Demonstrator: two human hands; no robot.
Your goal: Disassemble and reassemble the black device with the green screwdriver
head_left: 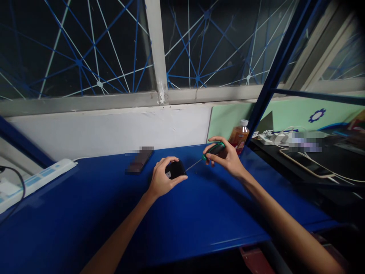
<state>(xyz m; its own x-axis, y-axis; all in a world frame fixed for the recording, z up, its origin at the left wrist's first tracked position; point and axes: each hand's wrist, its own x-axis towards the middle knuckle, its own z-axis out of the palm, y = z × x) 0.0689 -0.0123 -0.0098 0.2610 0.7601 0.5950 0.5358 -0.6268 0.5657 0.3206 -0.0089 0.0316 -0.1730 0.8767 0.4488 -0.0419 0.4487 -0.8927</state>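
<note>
Above the blue tabletop, my left hand [160, 179] grips a small black box-like device [178, 169] between thumb and fingers. A pale label shows on the device near my palm. My right hand [230, 159] is closed round the green and black handle of a screwdriver [216, 149]. Its thin metal shaft slants down to the left, and the tip meets or almost meets the right edge of the device; contact is too small to tell.
A dark, partly blurred flat object [140, 161] lies behind my left hand. On the left is a white power strip [42, 179]. A drink bottle [240, 134] stands behind my right hand, near a blue metal post [264, 89]. A phone [306, 163] and cables lie at right.
</note>
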